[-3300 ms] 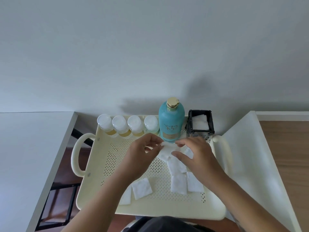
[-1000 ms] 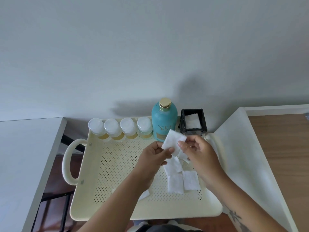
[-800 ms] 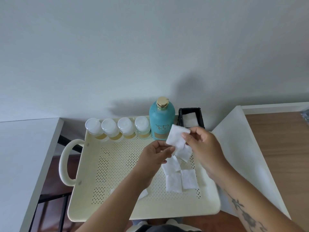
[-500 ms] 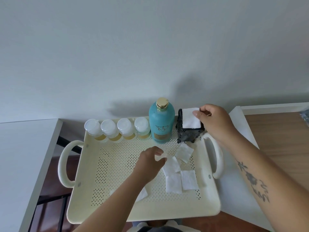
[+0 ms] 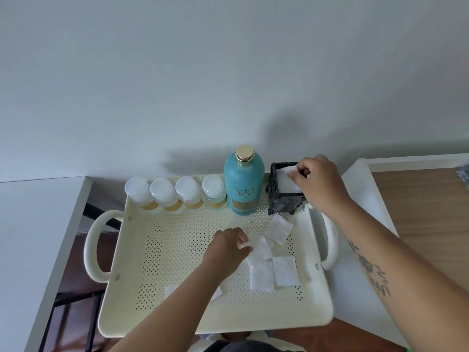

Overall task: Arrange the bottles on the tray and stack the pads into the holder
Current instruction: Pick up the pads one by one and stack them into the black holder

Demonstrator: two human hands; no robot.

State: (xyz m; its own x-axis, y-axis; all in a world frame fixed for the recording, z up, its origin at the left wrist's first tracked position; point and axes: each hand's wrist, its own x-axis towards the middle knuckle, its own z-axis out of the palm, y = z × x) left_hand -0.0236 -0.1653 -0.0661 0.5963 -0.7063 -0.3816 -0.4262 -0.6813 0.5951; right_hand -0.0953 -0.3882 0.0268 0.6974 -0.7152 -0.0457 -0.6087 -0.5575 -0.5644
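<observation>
The right hand [image 5: 318, 185] reaches from 4 o'clock over the black holder [image 5: 283, 201] at the tray's [image 5: 228, 318] 1 o'clock corner. The left hand [image 5: 227, 250] lies at tray centre. The tray sits between two white tables by a grey wall. The right hand pinches a pad [image 5: 286, 174] in the holder; the left hand's curled fingers touch loose pads [image 5: 261, 252]. The bottles [image 5: 175, 193] line the 12 o'clock edge.

Right hand [image 5: 320, 184] pressing pad [image 5: 286, 179] into black holder [image 5: 281, 202], left hand [image 5: 227, 247] pinching tray [image 5: 177, 323] pad [image 5: 258, 248]
</observation>
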